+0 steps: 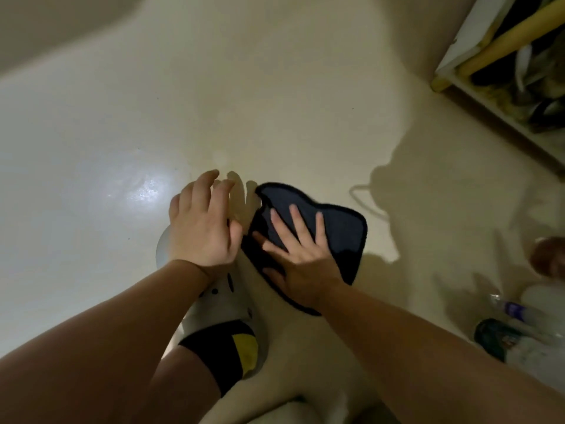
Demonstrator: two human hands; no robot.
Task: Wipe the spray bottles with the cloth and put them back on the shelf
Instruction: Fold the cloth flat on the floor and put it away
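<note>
Right hand (301,258) flat on the cloth (336,228), left hand (201,228) beside it.
Right fingers (296,221) spread, pressing it to the floor (275,87); left relaxed, empty, just off its left edge. Blurred spray bottles (516,310) lie well apart, rightward.

place: home | cues: glossy cream floor (275,87); low shelf (461,38) holding shoes (547,108); socked foot (220,316)

Dim, yellowish light. Glare shines on the floor (143,188) left of the left hand (201,231); finger shadows fall just beyond it. Edges curve and blur.
</note>
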